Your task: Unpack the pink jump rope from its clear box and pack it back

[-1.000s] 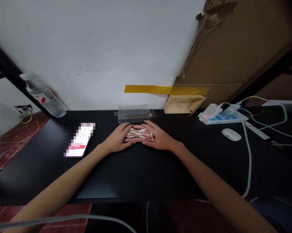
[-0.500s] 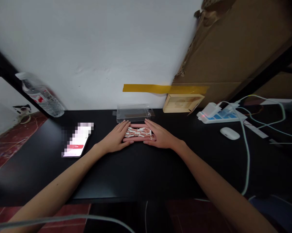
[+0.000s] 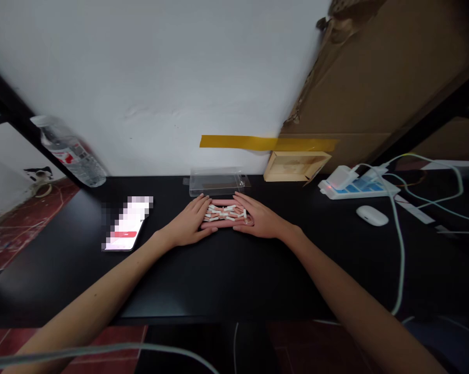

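Both hands lie flat and unclenched on the black table (image 3: 226, 270), left hand (image 3: 189, 226) at 9 o'clock and right hand (image 3: 259, 221) at 3 o'clock of a heap of small white-and-pink pieces (image 3: 225, 213), cupping it. A clear plastic box (image 3: 217, 182) sits at 12 o'clock. Since earlier, the hands have pressed closer, tightening the pile.

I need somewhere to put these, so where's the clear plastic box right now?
In the head view the clear plastic box sits at the table's back edge, centre, against the wall, just beyond the left hand and right hand.
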A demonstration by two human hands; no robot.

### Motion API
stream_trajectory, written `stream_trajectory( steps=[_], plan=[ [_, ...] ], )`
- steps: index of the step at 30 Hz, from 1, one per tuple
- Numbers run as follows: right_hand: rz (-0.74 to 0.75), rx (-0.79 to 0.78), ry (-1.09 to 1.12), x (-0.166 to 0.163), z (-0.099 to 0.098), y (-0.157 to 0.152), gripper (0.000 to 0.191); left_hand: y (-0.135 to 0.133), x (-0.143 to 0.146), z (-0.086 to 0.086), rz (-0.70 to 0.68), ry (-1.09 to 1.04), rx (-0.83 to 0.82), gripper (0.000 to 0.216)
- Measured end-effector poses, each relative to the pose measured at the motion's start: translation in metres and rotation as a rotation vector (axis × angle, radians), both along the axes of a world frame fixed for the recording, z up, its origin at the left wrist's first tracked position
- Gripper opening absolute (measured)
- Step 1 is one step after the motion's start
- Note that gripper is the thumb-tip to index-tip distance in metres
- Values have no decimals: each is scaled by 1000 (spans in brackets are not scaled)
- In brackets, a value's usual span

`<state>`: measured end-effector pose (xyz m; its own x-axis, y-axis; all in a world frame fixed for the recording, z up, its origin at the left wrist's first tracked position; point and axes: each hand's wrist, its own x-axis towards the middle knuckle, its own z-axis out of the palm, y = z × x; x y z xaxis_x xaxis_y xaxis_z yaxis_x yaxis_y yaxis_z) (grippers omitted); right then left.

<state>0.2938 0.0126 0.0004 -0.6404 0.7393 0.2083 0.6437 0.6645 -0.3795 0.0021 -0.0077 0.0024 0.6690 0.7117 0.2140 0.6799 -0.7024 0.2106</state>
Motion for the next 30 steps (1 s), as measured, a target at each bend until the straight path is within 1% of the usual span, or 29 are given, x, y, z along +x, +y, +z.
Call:
stream_trajectory(
  steps=[8, 12, 15, 17, 19, 21, 23, 27, 29, 30],
  plan=[
    [-11, -48, -1, 5, 4, 1, 94, 0, 0, -2, -5, -25, 6, 76],
    [-33, -37, 17, 11, 6, 3, 91, -1, 0, 3, 10, -28, 73, 71],
    [-45, -5, 48, 16, 7, 6, 83, -2, 0, 10, 15, -76, 164, 53],
    [-59, 11, 64, 18, 8, 7, 76, -2, 1, 14, -6, -137, 225, 39],
    [-96, 31, 61, 17, 9, 7, 71, -3, 1, 17, -37, -197, 282, 30],
    [-144, 60, 41, 15, 12, 6, 64, -4, 2, 18, -61, -240, 330, 29],
    [-200, 91, 11, 11, 15, 4, 56, -6, 2, 17, -73, -258, 364, 33],
    [-341, 122, -58, 4, 20, -1, 40, -9, 3, 13, -53, -254, 425, 34],
    [-363, 131, -69, 3, 19, -2, 38, -8, 4, 12, -25, -262, 417, 31],
    [-349, 135, -63, 3, 18, -2, 39, -7, 4, 12, -24, -259, 392, 28]
  ],
)
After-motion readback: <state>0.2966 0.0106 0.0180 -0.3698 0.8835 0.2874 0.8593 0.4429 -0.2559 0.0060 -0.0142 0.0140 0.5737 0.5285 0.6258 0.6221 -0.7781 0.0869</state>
